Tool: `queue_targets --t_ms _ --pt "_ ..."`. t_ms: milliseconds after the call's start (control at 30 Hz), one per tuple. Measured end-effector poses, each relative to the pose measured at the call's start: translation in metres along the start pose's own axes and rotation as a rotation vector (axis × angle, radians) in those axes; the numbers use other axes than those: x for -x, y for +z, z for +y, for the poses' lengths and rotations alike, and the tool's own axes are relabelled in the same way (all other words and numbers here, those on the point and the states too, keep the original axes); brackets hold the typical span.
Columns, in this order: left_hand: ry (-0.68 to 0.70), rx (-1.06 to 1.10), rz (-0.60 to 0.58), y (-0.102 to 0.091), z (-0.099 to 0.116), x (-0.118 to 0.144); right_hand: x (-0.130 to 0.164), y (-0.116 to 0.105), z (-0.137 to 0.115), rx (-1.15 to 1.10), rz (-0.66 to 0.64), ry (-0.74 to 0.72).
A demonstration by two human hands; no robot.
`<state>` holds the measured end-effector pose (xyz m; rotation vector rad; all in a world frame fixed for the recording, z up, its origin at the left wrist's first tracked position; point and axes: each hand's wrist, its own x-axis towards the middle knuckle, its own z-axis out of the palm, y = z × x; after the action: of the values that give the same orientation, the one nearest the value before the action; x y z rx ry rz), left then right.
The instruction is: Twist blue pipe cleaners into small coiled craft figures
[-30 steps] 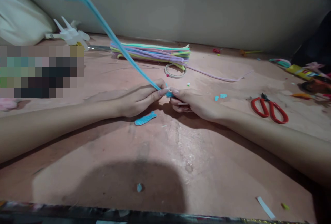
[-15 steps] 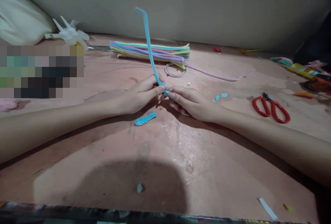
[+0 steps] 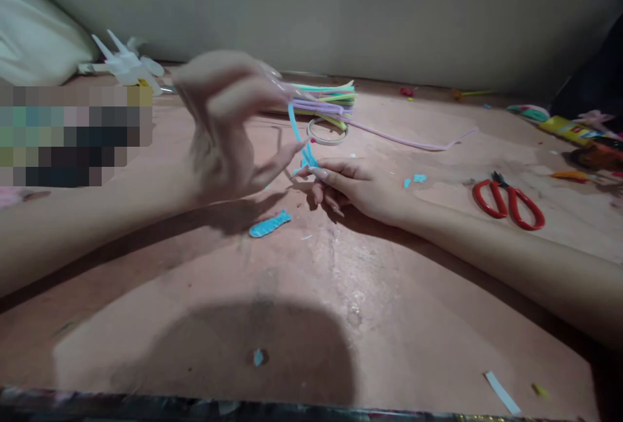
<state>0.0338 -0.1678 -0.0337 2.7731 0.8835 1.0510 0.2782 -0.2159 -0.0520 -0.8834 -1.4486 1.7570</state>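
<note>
A light-blue pipe cleaner (image 3: 295,124) rises from my right hand (image 3: 363,187), whose thumb and index finger pinch its lower, bunched part above the table. My left hand (image 3: 228,120) is raised at the upper left and smeared by motion. Its curled fingers meet the top of the pipe cleaner and hide its end, while the thumb stands well apart from them. Whether those fingers grip the stem does not show. Below the hands lies a flat blue piece (image 3: 269,224) of wound pipe cleaner, rounded at one end and narrow at the other.
Behind the hands lies a bundle of pastel pipe cleaners (image 3: 324,105), partly covered by my left hand, with a ring (image 3: 328,131) before it. One lilac pipe cleaner (image 3: 403,141) stretches right. Red-handled scissors (image 3: 509,202), blue scraps (image 3: 418,178) and white nozzled bottles (image 3: 125,65) are around.
My left hand has come off the lower part of the pipe cleaner and swung up and left. The upright stem now ends at its fingers. My right hand keeps its pinch.
</note>
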Motion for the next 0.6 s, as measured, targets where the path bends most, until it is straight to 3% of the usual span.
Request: queue_targets --t_ms 33,100,200,300,400,600 --pt "0.08 -0.133 0.044 -0.002 0.007 0.0 0.0 0.001 -0.001 0.009 -0.003 -0.011" --pt "0.101 -0.259 -0.058 -0.002 0.021 -0.001 0.001 0.001 -0.002 0.029 -0.005 -0.029" --pt "0.02 -0.18 -0.142 0.005 0.029 -0.006 0.002 -0.001 -0.003 0.045 -0.018 -0.038" --pt "-0.023 -0.121 -0.123 0.014 0.023 -0.005 0.001 -0.005 -0.001 0.119 -0.068 -0.114" --pt "0.022 -0.139 -0.088 0.02 0.02 0.001 0.001 -0.009 0.002 0.15 -0.11 -0.168" --pt "0.126 -0.173 -0.042 0.022 0.022 0.007 0.004 -0.007 0.004 0.051 -0.125 -0.113"
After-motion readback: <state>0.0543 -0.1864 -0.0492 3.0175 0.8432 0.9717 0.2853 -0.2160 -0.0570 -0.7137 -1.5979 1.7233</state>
